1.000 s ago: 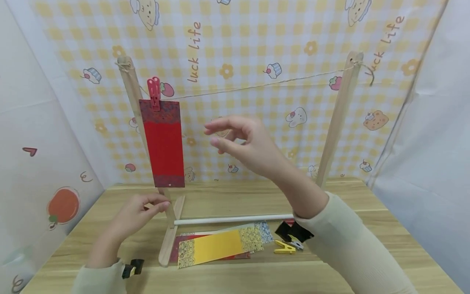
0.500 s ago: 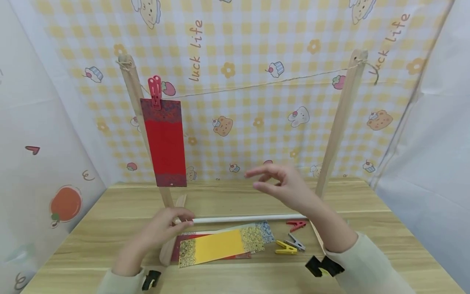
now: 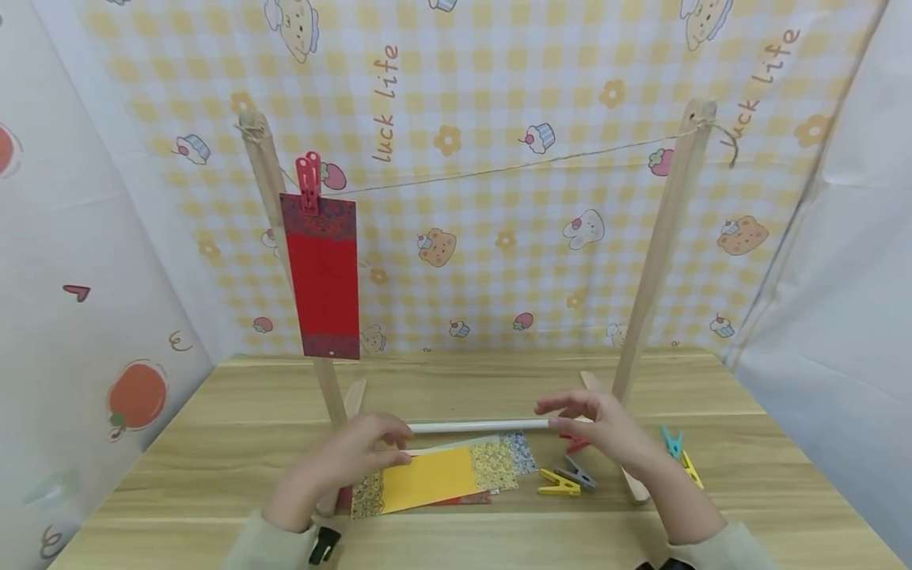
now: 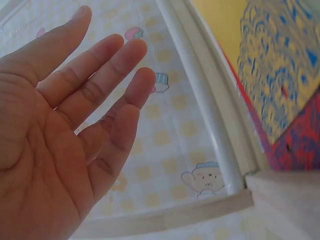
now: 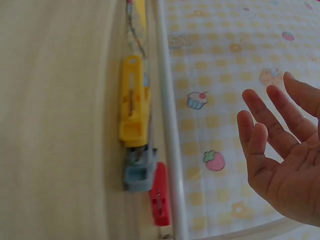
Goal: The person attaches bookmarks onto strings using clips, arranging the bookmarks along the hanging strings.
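My left hand hovers near the left end of the card pile, holding nothing; the left wrist view shows its fingers loosely bent. Beneath it lies a yellow card with patterned ends, over a blue-patterned card and red ones partly covered. Above the clips is my right hand, fingers relaxed around nothing in the right wrist view. Near it are a red clothespin, a grey clothespin and a yellow clothespin. A red card hangs upright from the string by a red clothespin.
Two wooden posts carry the string, joined low down by a white rod. Right of the right post's foot lie a teal clothespin and another yellow clothespin. A checked cloth hangs behind the wooden table.
My right hand has come down from mid-air beside the hanging card to the clips at the right. The left hand has moved rightward and down over the card pile. The hanging card stays clipped.
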